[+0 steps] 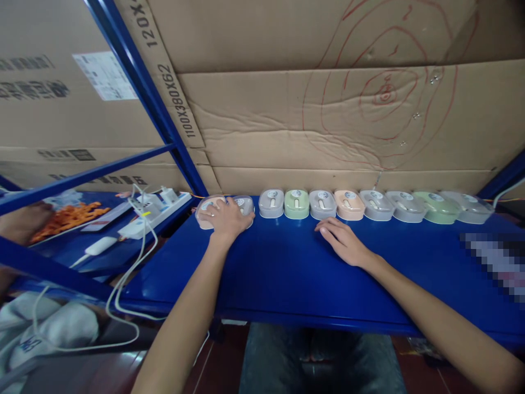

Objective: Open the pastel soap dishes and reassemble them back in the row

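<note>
My left hand (225, 218) lies palm-down over a pale pink lidded plastic box (207, 211), fingers spread, gripping nothing. My right hand (342, 241) rests flat and open on the blue metal shelf (279, 273), just short of a grey lidded plastic box (322, 204) in the row.

1. A blue desk (287, 279) carries everything; its front edge runs across the view.
2. Along its back edge stands a row of small lidded boxes (361, 206), side by side, touching or nearly so.
3. From left: a pink box (204, 210), a grey box (245, 203), a second grey box (271, 203), a green box (296, 203), another grey, a peach box (349, 204), two grey, a second green box (435, 207), a clear one at the far right.
4. The left hand (225, 218) lies on the two leftmost boxes.
5. The right hand (342, 241) rests flat on the desk, just in front of the row.
</note>
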